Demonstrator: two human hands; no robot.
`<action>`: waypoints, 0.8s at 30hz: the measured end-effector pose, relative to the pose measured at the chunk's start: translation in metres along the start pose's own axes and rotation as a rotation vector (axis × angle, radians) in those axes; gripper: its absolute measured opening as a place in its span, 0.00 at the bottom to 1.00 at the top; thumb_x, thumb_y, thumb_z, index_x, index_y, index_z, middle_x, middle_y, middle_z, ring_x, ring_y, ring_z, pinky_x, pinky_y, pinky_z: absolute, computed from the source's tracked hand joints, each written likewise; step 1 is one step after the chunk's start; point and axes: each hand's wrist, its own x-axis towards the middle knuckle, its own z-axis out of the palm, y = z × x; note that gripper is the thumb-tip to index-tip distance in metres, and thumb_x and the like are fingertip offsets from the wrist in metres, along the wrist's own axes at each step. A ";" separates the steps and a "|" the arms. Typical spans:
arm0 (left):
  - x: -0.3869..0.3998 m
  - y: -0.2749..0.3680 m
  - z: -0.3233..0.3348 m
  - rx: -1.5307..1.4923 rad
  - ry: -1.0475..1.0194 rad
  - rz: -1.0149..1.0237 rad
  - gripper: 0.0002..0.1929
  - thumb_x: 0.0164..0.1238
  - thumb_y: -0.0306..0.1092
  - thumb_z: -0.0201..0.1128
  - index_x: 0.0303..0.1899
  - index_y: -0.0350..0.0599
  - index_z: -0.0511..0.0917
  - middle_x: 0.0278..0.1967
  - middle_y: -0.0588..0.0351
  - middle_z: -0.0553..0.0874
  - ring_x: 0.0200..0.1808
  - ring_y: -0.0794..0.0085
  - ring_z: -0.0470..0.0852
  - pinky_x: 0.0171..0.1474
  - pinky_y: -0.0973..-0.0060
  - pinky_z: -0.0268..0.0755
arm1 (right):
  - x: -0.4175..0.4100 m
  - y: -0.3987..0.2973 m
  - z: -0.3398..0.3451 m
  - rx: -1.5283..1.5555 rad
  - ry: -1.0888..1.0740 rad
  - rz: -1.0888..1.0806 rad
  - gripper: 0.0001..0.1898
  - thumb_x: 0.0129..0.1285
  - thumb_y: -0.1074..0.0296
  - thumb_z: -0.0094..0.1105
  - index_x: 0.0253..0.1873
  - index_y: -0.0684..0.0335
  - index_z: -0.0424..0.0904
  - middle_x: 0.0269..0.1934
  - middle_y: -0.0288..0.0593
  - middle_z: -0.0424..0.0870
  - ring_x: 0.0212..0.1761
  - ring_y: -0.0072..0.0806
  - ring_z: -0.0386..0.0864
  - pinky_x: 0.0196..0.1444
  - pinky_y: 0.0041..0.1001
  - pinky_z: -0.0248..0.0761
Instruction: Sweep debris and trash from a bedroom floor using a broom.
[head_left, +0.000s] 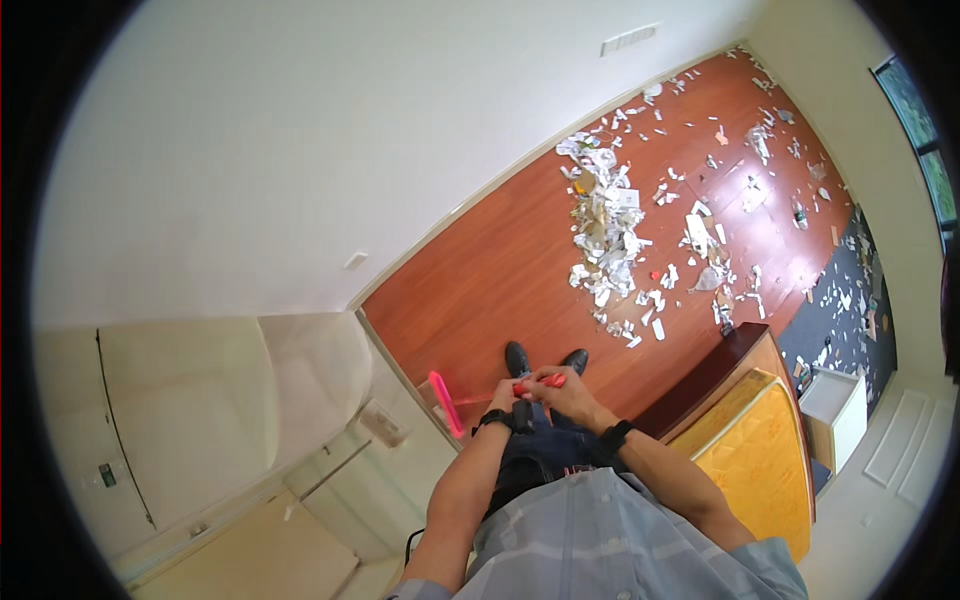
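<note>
Both of my hands are close together in front of my waist, above my dark shoes. My left hand (504, 397) is closed around the red handle (525, 387) of a long tool. My right hand (559, 391) grips the same handle nearer its end, which sticks out past the fingers. A thin reddish shaft runs left from my hands to a narrow pink head (447, 405), perhaps of a broom or squeegee; its underside is hidden. Beyond my feet, a long heap of crumpled paper scraps (606, 225) lies on the reddish wood floor (465, 277).
More scraps and plastic bits (705, 232) lie scattered to the right, also on a dark mat (832, 292). A wooden bed frame (705, 390) with a yellow mattress (742, 442) stands at my right, beside a white cabinet (840, 412). A white wall (300, 172) bounds the floor.
</note>
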 end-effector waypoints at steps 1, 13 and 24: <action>0.002 -0.005 0.007 0.010 -0.006 -0.009 0.11 0.65 0.31 0.49 0.43 0.36 0.74 0.25 0.54 0.76 0.19 0.73 0.71 0.19 0.78 0.64 | -0.003 -0.001 -0.002 0.001 0.014 -0.004 0.11 0.67 0.65 0.61 0.42 0.69 0.81 0.34 0.40 0.84 0.30 0.17 0.79 0.30 0.17 0.71; 0.092 -0.111 0.254 0.198 -0.213 -0.089 0.08 0.62 0.29 0.55 0.24 0.49 0.68 0.19 0.62 0.71 0.20 0.74 0.70 0.22 0.79 0.61 | -0.108 -0.100 -0.147 -0.120 0.650 -0.203 0.07 0.61 0.70 0.63 0.33 0.68 0.82 0.35 0.40 0.84 0.29 0.17 0.77 0.30 0.19 0.68; 0.077 -0.144 0.316 0.268 -0.399 -0.309 0.15 0.70 0.32 0.57 0.23 0.53 0.65 0.18 0.67 0.70 0.18 0.83 0.67 0.23 0.83 0.61 | -0.158 -0.076 -0.155 -0.496 0.742 -0.534 0.07 0.52 0.77 0.67 0.35 0.65 0.78 0.33 0.49 0.82 0.33 0.40 0.81 0.35 0.30 0.73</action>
